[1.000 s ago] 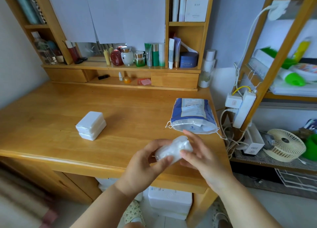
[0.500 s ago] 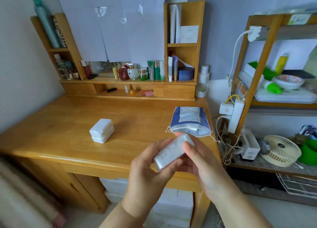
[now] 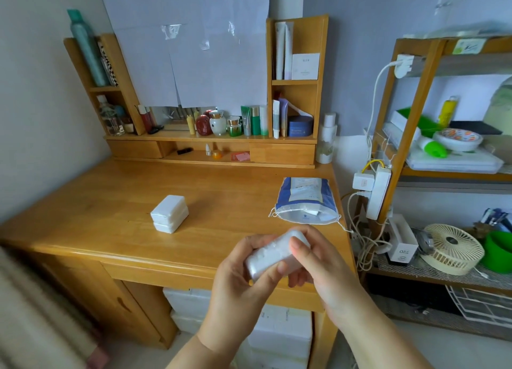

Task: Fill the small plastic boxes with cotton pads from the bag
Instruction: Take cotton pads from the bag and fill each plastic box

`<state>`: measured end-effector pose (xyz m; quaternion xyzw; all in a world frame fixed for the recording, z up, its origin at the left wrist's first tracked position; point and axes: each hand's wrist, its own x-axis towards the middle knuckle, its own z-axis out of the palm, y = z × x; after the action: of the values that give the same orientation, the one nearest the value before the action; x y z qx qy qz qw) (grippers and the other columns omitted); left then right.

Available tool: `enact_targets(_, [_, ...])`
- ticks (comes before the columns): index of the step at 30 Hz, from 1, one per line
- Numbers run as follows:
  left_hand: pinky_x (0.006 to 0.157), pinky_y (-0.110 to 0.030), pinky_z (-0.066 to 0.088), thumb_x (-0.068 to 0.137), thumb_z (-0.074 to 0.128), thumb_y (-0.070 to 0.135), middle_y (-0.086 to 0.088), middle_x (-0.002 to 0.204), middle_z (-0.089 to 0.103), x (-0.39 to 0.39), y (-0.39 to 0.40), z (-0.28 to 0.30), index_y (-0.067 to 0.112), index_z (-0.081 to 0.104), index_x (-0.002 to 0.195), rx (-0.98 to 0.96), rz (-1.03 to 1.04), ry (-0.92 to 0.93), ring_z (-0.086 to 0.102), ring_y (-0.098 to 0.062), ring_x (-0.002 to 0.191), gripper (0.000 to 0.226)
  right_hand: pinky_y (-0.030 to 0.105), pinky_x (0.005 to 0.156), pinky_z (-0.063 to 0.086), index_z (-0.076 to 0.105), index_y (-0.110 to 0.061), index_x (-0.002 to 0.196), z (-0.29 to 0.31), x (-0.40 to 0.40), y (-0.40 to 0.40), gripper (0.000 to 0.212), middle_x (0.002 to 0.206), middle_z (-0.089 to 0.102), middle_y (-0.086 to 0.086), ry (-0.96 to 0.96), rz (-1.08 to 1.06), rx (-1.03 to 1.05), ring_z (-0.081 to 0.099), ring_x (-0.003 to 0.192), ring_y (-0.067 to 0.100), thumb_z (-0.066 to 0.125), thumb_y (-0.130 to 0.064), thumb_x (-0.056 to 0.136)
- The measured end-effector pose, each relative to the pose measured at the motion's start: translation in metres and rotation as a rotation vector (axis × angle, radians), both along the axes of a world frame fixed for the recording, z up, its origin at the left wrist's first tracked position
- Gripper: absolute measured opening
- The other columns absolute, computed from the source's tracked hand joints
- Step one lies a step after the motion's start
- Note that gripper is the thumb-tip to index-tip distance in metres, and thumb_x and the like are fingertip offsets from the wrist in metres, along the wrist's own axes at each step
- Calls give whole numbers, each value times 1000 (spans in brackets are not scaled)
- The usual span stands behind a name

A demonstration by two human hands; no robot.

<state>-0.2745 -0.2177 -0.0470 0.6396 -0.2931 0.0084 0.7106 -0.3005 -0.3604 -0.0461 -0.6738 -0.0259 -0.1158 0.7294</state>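
Setting: a room in a home, a bedroom or dressing corner, as we read it. At the far side we note a wooden desk (image 3: 116, 202) with a hutch (image 3: 296, 91) whose shelf carries cosmetic jars and tubes (image 3: 243, 123), and paper sheets (image 3: 194, 49) taped over what looks like a mirror above them. To the right we list an open wooden rack (image 3: 410, 119) holding household oddments, a power strip (image 3: 379, 191) with trailing cables, and a small cream desk fan (image 3: 454, 248). Under the desk, near us, we record white storage boxes (image 3: 279, 330).
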Motion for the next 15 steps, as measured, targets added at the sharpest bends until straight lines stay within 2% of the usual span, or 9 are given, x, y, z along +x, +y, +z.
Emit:
enact_targets(2, [72,-23,51,74,73,34,-2,97,71,1,4,-1,28,66,103,11,42,22,67,-14,85,30,32,60,49,64,-37,101,0,0,4,37,70,60,-5,-10,15,-31,56,62,14,55,-60,74])
enact_targets(4, [76,-23,51,73,74,35,1,102,70,2,6,-1,31,66,104,-2,53,30,66,-13,92,32,32,70,52,61,-46,112,0,-1,6,41,84,65,-8,-33,31,-20,61,75,14,52,-60,75])
enact_targets(6, [85,-33,52,74,75,29,-3,112,67,0,8,0,27,66,105,-18,36,-13,63,-20,105,33,30,77,53,59,-47,117,3,-4,9,41,106,66,-12,-70,34,3,64,96,11,53,-57,77])
enact_targets(8, [91,-41,51,76,74,24,-7,121,62,-3,8,0,22,64,108,-34,26,-61,58,-28,115,34,28,83,50,57,-44,122,5,-8,10,43,120,62,-11,-111,36,-2,59,112,13,53,-53,81])
enact_targets(12, [93,-31,48,78,71,22,-4,125,60,-6,11,3,22,60,112,0,69,-162,54,-26,121,35,27,84,50,57,-38,124,10,-11,12,42,123,61,-4,-129,45,51,60,111,16,50,-49,84])
enact_targets(15, [97,-33,46,80,69,22,0,124,60,-7,13,8,21,60,115,58,103,-248,53,-26,121,36,31,82,51,60,-33,119,13,-9,11,41,117,64,1,-109,61,52,63,105,17,50,-47,83])
